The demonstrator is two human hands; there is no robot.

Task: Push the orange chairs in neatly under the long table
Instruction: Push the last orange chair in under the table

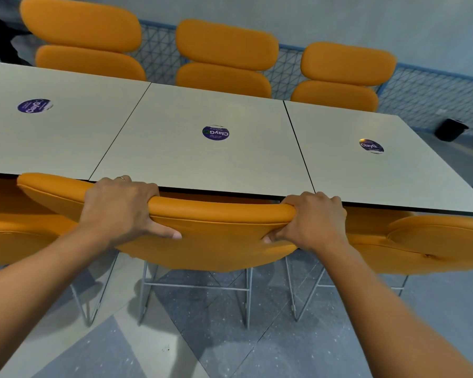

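A long pale table (pixel 175 165) made of three joined tops runs across the view. The middle orange chair (pixel 219 241) on my side has its padded backrest right against the table's near edge. My left hand (pixel 120 205) grips the top of that backrest on the left, fingers over the rim and thumb on the back face. My right hand (pixel 311 219) grips it on the right the same way. Another orange chair (pixel 17 236) stands to the left and one (pixel 434 241) to the right, both close to the table edge.
Three orange chairs (pixel 224 58) stand along the far side in front of a blue wire-mesh fence (pixel 434 96). Round purple stickers (pixel 215 132) mark each tabletop. A black bin (pixel 451 129) sits on the floor at the far right. Thin metal chair legs (pixel 246 296) stand below.
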